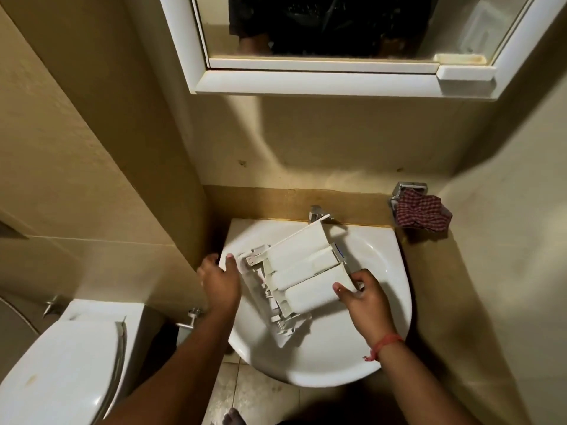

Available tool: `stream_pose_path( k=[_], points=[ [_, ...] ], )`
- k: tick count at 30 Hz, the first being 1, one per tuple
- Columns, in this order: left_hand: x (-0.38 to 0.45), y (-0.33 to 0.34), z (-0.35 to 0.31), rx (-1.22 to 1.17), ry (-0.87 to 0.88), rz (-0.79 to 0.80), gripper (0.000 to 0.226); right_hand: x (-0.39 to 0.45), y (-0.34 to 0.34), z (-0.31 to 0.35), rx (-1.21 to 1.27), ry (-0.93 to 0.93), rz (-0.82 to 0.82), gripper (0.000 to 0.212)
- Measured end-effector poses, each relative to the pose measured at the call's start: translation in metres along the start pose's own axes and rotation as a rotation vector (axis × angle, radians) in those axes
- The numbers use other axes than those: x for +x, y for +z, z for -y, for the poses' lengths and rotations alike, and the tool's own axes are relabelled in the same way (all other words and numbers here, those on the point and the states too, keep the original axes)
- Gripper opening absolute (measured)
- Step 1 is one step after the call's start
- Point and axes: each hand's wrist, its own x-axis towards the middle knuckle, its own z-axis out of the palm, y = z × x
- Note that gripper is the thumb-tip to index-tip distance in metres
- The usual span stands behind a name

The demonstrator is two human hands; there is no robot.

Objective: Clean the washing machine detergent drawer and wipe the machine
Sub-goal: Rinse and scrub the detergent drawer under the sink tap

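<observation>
Drawer: the detergent drawer (302, 273) lies tilted in the white basin (389, 305), centre of the frame, its far corner propped up by the tap (317, 213) and its underside facing me.
Right hand: my right hand (363, 297) holds the near right corner, thumb on the flat panel and fingers curled under the edge; a partial hold, not a full wrap.
Left hand: my left hand (219, 279) is spread at the basin's left rim, fingertips just beside the drawer's clip end; I cannot tell if they touch it, and it holds nothing.
Risk of slipping: with only one corner held, I judge the drawer could slide down the curved bowl or twist out of my thumb, more so once wet.
Risk of breakage: the small clips (254, 256) on the left end look thin; knocking them on the basin or the tap could snap them.
Risk of splashing: the drawer sits right under the tap, so water may bounce off the flat panel onto the wall and floor.
Cloth: a checked cloth (422, 214) hangs on a holder at right, well apart from my hands.
Washing machine: not in view.
</observation>
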Motion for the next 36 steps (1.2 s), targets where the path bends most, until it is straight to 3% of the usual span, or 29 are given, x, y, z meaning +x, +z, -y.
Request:
stream_pose_path(
  k=[2,5,9,15,18,21,28,32,36],
  points=[
    [-0.009,0.004,0.014,-0.063,-0.151,0.174,0.048,-0.007,0.004,-0.011,0.126,0.137,0.014,0.021],
    [-0.032,0.010,0.016,-0.107,-0.141,0.395,0.024,-0.017,0.011,-0.019,0.332,0.288,0.026,0.015],
    [-0.042,0.011,0.004,-0.103,-0.008,0.337,0.020,-0.024,0.014,-0.025,0.436,0.386,0.132,0.017],
    [-0.036,0.009,0.000,0.075,0.200,0.341,0.012,-0.031,0.015,-0.045,0.165,0.420,0.253,0.037],
    [-0.033,0.016,-0.001,0.153,0.261,0.344,0.015,-0.026,0.011,-0.038,0.142,0.432,0.274,0.014],
    [-0.025,0.025,-0.003,0.234,0.231,0.390,0.017,-0.014,0.003,-0.035,0.091,0.476,0.318,0.013],
    [-0.019,0.033,-0.006,0.360,0.192,0.437,0.022,0.012,-0.008,-0.027,-0.167,0.585,0.466,0.033],
    [-0.019,0.035,-0.011,0.494,0.322,0.444,0.019,0.018,-0.012,-0.038,-0.025,0.711,0.550,0.039],
    [-0.016,0.038,-0.011,0.587,0.387,0.400,0.021,0.028,-0.015,-0.042,0.020,0.708,0.597,0.038]
  ],
)
